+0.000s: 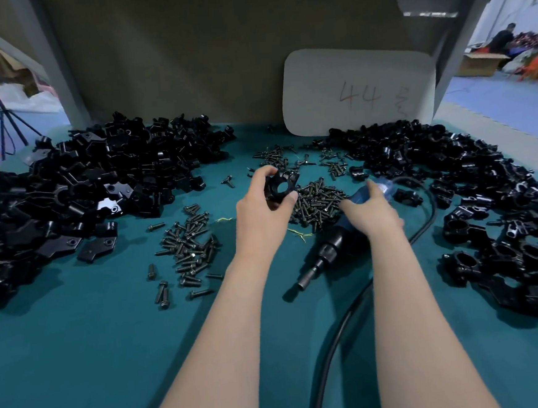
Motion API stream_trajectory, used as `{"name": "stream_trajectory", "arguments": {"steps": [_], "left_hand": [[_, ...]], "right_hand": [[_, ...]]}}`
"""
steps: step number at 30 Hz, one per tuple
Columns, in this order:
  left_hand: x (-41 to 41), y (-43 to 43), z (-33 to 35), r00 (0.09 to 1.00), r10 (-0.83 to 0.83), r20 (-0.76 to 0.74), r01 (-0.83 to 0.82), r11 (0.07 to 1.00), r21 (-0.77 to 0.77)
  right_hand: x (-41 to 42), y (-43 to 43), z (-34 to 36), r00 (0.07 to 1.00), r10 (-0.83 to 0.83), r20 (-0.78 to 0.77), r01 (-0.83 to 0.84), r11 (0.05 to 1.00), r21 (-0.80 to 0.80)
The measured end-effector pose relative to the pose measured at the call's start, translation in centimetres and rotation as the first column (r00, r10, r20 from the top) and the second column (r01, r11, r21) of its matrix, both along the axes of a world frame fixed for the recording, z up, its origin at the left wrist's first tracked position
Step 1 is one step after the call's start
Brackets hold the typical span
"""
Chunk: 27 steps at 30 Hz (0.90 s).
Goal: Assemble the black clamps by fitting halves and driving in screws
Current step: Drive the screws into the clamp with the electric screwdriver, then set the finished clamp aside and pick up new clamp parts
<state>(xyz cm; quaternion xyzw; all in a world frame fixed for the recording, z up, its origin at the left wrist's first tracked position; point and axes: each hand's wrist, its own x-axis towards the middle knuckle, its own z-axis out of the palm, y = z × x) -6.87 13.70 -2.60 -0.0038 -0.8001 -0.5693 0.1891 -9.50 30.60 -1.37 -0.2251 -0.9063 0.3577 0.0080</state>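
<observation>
At the teal desk's left edge, a glossy heap of clamp halves ran out of frame. Dull threaded screws lay scattered beside it. The left grip pinched a round-bored black clamp above the middle screws. The right grip covered most of the blue driver; blur hid whether it clasped. The assembled clamps were cut off at the right.

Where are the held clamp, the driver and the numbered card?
clamp (288, 178), head view: on its rim above the round hole.
driver (329, 250), head view: on its black nose.
card (347, 69), head view: on the blank area above the 44.
</observation>
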Motion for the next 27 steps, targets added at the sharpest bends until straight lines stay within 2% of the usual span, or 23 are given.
{"name": "stream_trajectory", "arguments": {"steps": [3, 6, 8, 10, 11, 13, 16, 18, 20, 22, 23, 24, 26, 27], "left_hand": [[-0.1, 1.2, 0.7, 0.999, -0.050, 0.005, 0.050, 0.999, 0.020], [-0.3, 3.5, 1.9, 0.991, -0.136, 0.007, 0.136, 0.990, -0.033], [-0.2, 5.8, 2.8, 0.978, -0.209, 0.007, 0.208, 0.969, -0.133], [-0.1, 8.5, 3.3, 0.956, -0.292, 0.021, 0.289, 0.927, -0.240], [0.1, 9.9, 3.4, 0.942, -0.334, 0.035, 0.330, 0.901, -0.283], [0.6, 12.7, 3.4, 0.907, -0.414, 0.073, 0.411, 0.839, -0.357], [1.4, 16.8, 2.8, 0.859, -0.494, 0.136, 0.500, 0.750, -0.433], [2.0, 19.2, 2.4, 0.854, -0.476, 0.209, 0.507, 0.674, -0.538], [2.8, 21.1, 2.2, 0.830, -0.460, 0.314, 0.546, 0.559, -0.625], [3.2, 22.0, 1.7, 0.780, -0.466, 0.417, 0.617, 0.466, -0.634], [3.2, 22.1, 1.3, 0.761, -0.500, 0.414, 0.638, 0.461, -0.617], [3.1, 22.1, 0.8, 0.744, -0.561, 0.363, 0.659, 0.526, -0.537], [3.2, 21.3, 0.5, 0.766, -0.614, 0.190, 0.642, 0.732, -0.228], [3.0, 20.7, 0.8, 0.802, -0.582, 0.136, 0.596, 0.797, -0.103]], "right_hand": [[0.5, -0.5, 0.1, 1.000, -0.012, 0.026, 0.012, 1.000, 0.017], [1.2, -0.2, 0.5, 1.000, 0.001, 0.004, -0.001, 1.000, 0.009], [2.0, 0.9, 1.1, 0.991, -0.024, -0.130, 0.016, 0.998, -0.061], [3.2, 2.4, 1.9, 0.929, -0.116, -0.350, 0.054, 0.982, -0.182], [4.0, 3.2, 2.5, 0.888, -0.180, -0.423, 0.079, 0.966, -0.245], [5.5, 5.0, 3.3, 0.841, -0.260, -0.474, 0.130, 0.948, -0.289], [7.2, 7.8, 3.4, 0.853, -0.312, -0.418, 0.234, 0.945, -0.229], [7.9, 9.3, 3.2, 0.835, -0.369, -0.407, 0.308, 0.928, -0.209], [8.5, 10.3, 3.1, 0.805, -0.413, -0.427, 0.356, 0.910, -0.211], [8.9, 10.7, 3.0, 0.791, -0.427, -0.439, 0.373, 0.904, -0.207], [8.9, 10.8, 2.8, 0.787, -0.426, -0.447, 0.369, 0.905, -0.212], [8.9, 10.7, 2.7, 0.781, -0.427, -0.455, 0.364, 0.904, -0.224], [8.6, 10.2, 2.7, 0.761, -0.432, -0.483, 0.363, 0.902, -0.235], [8.4, 9.7, 2.8, 0.750, -0.426, -0.506, 0.361, 0.905, -0.227]]}}
